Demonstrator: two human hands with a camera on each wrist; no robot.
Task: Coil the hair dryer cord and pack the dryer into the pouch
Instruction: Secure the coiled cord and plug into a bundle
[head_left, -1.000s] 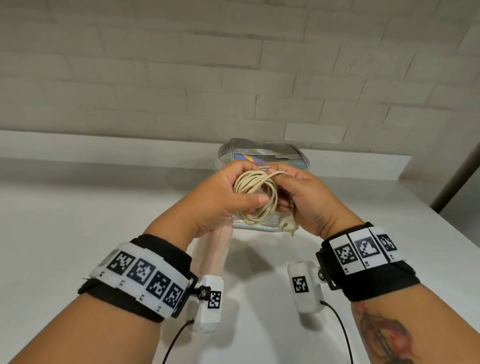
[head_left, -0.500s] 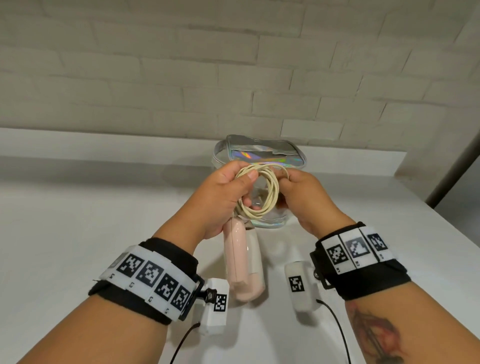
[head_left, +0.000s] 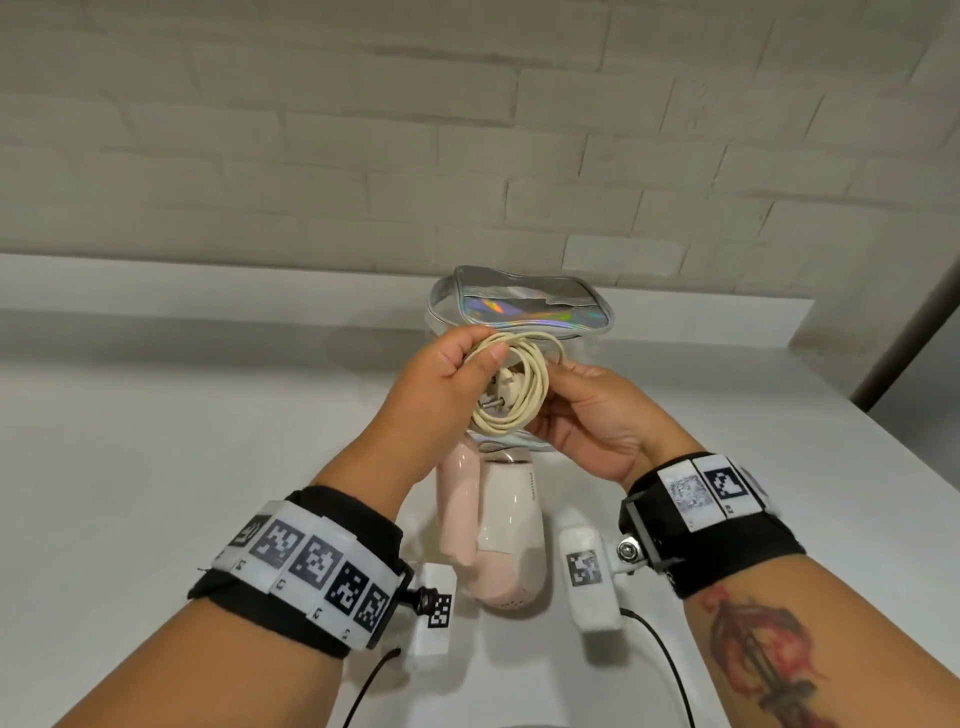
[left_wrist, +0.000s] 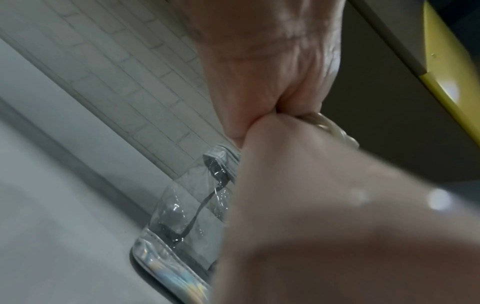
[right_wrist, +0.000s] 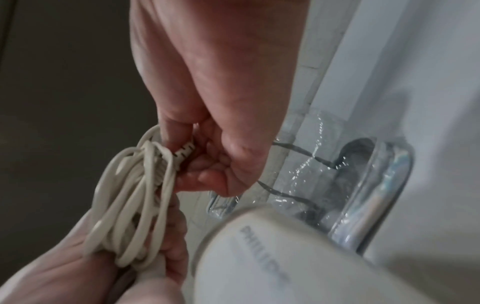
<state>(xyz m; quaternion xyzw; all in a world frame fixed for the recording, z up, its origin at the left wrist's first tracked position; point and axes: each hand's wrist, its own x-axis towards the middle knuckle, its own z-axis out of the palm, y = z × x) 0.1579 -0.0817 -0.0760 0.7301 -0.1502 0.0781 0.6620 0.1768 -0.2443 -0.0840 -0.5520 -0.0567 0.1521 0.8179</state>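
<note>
My left hand (head_left: 480, 358) grips the top of a cream coiled cord (head_left: 537, 400), thumb over the loops. The plug (head_left: 500, 391) sits inside the coil with its pins pointing left. My right hand (head_left: 569, 387) is palm-up behind the coil; in the right wrist view its fingers (right_wrist: 207, 174) curl round the cord end by the plug (right_wrist: 185, 152). The pink and white hair dryer (head_left: 511, 525) hangs under my left hand, nozzle away from me. Behind my hands stands the clear pouch (head_left: 524, 304) with holographic trim, its top open.
The white table (head_left: 156, 467) spreads out to the left and right. A low ledge and a pale brick wall (head_left: 467, 130) close the back just behind the pouch. The table's right edge (head_left: 893, 447) runs diagonally.
The plug went from dangling below the coil to lying inside the loop. My right hand turned palm-up behind the coil. The dryer's body came into view under the hands.
</note>
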